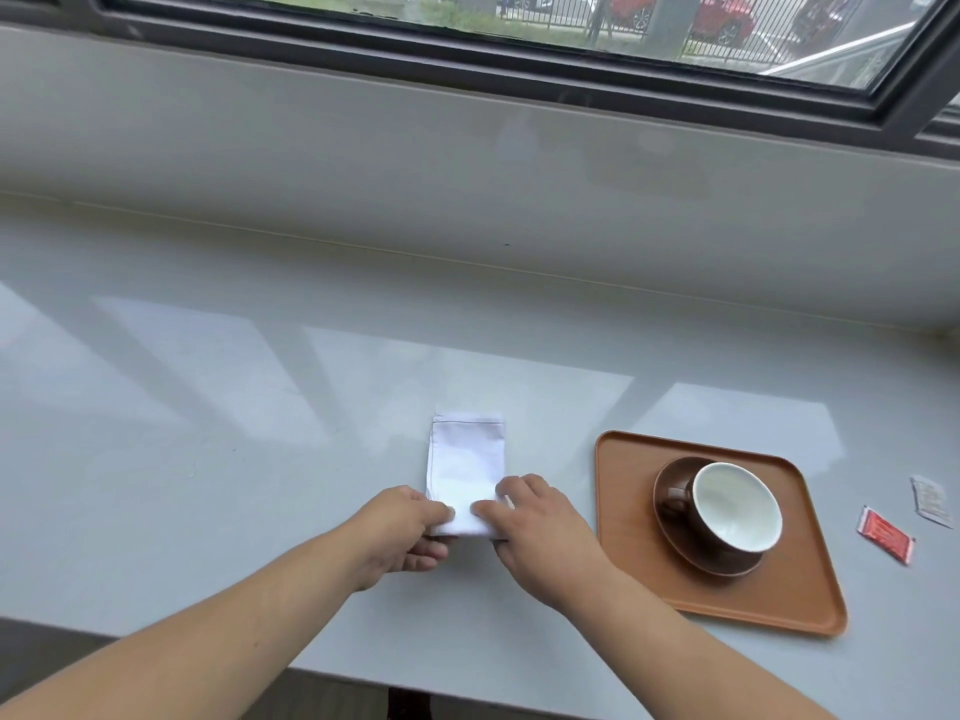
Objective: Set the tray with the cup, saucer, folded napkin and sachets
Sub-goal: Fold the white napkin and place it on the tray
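Note:
A white napkin [466, 462], folded into a narrow strip, lies on the pale counter. My left hand [402, 532] and my right hand [535, 532] both pinch its near end between thumb and fingers. To the right sits an orange-brown tray [623, 517]. On it rests a brown saucer [675, 475] carrying a brown cup [735, 504] with a white inside, its handle toward the left. A red sachet [885, 534] and a white sachet [932, 500] lie on the counter, right of the tray.
The glossy grey counter [234, 407] runs to a low wall under a dark-framed window [519, 39]. Its front edge [208, 649] passes just below my forearms.

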`<move>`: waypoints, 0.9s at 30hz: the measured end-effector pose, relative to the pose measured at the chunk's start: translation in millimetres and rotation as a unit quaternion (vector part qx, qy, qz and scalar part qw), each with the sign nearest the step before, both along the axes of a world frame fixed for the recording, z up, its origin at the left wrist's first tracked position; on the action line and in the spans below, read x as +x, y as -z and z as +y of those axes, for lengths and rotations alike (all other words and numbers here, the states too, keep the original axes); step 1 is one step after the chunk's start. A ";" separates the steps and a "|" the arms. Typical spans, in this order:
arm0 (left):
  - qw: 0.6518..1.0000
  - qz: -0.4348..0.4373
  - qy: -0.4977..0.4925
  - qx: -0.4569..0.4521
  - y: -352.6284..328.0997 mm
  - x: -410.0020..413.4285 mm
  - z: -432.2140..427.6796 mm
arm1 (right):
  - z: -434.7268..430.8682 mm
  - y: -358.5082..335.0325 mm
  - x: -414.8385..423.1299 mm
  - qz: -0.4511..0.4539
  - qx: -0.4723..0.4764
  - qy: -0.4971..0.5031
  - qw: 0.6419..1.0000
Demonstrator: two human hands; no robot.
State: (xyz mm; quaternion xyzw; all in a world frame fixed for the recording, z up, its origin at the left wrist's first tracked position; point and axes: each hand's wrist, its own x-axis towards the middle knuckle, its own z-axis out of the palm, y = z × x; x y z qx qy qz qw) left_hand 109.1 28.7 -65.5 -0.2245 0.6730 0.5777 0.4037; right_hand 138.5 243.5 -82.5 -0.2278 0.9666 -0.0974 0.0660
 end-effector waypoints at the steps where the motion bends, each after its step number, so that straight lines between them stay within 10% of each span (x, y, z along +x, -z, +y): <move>1: 1.000 0.008 0.017 -0.012 0.5 -0.7 -3.0 | -1.2 -0.3 -1.8 -0.009 -0.007 -0.008 1.000; 9: 0.841 0.243 0.384 -0.293 22.5 -24.0 -34.7 | -2.3 -3.8 -17.4 -0.105 -0.098 0.033 0.989; 17: 0.930 0.186 0.278 -0.151 35.2 -48.0 -28.9 | -5.3 -6.5 -60.4 -0.239 -0.260 0.228 0.907; 27: 0.941 0.172 0.245 -0.156 48.3 -87.0 -21.5 | -15.0 10.6 -115.5 -0.232 -0.283 0.301 0.881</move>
